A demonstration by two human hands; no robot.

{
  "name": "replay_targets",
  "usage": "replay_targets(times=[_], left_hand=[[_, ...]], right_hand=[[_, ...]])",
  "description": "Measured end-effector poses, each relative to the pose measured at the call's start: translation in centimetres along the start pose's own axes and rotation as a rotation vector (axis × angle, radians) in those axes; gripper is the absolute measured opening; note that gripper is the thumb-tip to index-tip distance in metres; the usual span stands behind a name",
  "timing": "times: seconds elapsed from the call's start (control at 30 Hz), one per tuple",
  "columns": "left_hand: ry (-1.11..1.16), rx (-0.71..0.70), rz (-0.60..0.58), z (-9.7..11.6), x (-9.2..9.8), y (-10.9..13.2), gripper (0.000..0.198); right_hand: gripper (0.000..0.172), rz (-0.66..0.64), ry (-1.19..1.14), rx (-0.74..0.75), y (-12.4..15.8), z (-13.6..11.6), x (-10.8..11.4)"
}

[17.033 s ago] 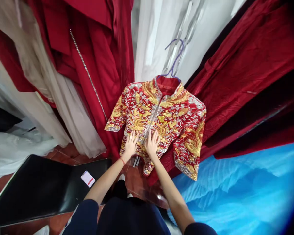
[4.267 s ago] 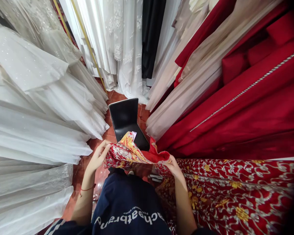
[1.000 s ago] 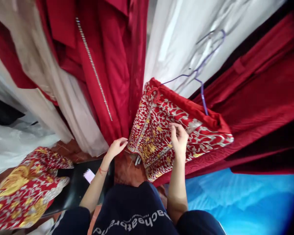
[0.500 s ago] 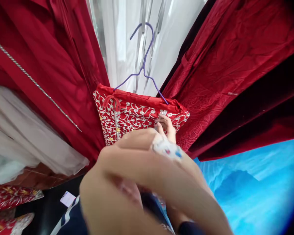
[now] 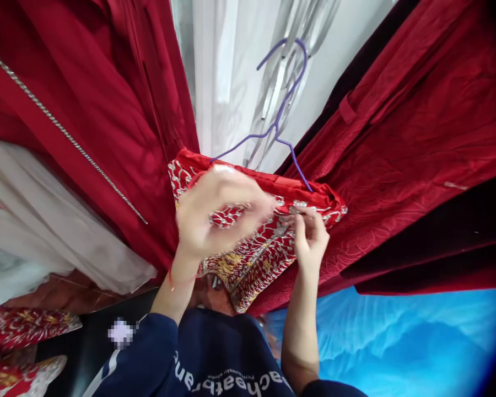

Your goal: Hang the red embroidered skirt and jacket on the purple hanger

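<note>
A red embroidered skirt [image 5: 273, 229] hangs from a purple wire hanger [image 5: 278, 118], whose arms go inside the satin waistband. Silver scrolls cover the upper cloth, with gold motifs lower down. On the right, my right hand [image 5: 312, 234] pinches the cloth just below the waistband, beside a silver ornament. Raised in front of the skirt's left part is my left hand [image 5: 219, 209], smeared by motion. Its fingers curve into a ring through which embroidery shows. Whether those fingertips hold anything cannot be made out.
Dark red garments [image 5: 397, 132] hang on the right, and a red garment with a silver chain trim [image 5: 66, 135] hangs on the left. White cloth [image 5: 119, 251] lies below that. A blue patterned surface [image 5: 409, 336] spreads at lower right. Red-and-gold cloth [image 5: 20, 333] sits at lower left.
My left arm has swung from across the view, close to the camera, over to the left in front of the skirt. The hanger and skirt appear farther right. My right hand stays at the waistband.
</note>
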State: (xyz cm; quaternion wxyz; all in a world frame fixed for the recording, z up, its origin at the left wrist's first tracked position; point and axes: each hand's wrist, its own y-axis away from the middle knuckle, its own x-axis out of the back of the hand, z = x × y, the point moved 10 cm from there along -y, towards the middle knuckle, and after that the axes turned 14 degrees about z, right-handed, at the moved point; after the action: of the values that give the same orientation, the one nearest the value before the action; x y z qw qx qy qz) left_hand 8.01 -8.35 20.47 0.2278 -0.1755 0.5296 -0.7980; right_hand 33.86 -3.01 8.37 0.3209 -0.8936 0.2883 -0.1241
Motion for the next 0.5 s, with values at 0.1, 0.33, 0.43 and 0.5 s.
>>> replay_targets(times=[0.1,0.33,0.43,0.5], left_hand=[[-0.202,0.002,0.146,-6.6,0.0,-1.8,0.027],[-0.386,0.073,-0.135,-16.2,-1.7,-0.5,0.048],[-0.355,0.073,-0.136,-15.3,-1.0,-0.1,0.046],[-0.338,0.069,-0.116,-14.6,-0.4,0.1,0.042]], right_hand=[[0.019,0.268,0.086,0.15,-0.5,-2.0,2.2],[0.016,0.461,0.3,0.595,-0.3,-8.8,0.3],[0.009,0.147,0.22,0.573,0.9,-9.9,-5.7],[0.012,-0.068,0.17,0.482,2.3,-9.7,-10.4]])
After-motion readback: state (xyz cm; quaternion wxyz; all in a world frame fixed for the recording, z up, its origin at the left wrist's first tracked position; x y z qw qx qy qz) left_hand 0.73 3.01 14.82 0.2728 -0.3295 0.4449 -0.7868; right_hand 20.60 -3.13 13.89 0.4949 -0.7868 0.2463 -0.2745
